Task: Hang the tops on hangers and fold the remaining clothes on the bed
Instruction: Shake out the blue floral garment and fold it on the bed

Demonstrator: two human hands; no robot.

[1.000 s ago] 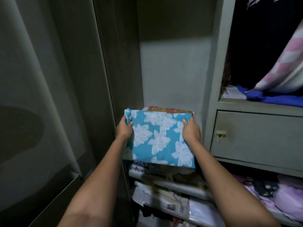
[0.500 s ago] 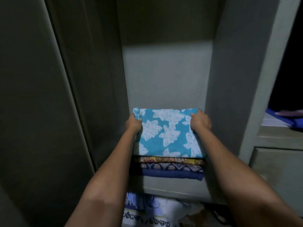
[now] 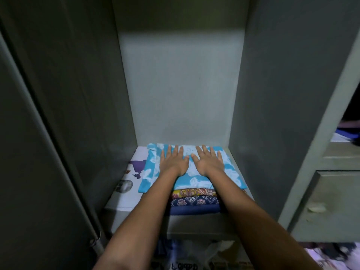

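the folded blue floral cloth lay on top of the stack of folded clothes on the wardrobe shelf. my left hand and right hand pressed it with flat, spread fingers, probably to settle the pile. paper liner showed beside it; the side walls hemmed my arms in.

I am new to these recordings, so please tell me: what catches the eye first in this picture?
Two flat hands, the left hand and the right hand, press side by side on a folded blue floral cloth. It tops a small stack of folded clothes on a shelf inside a grey wardrobe.
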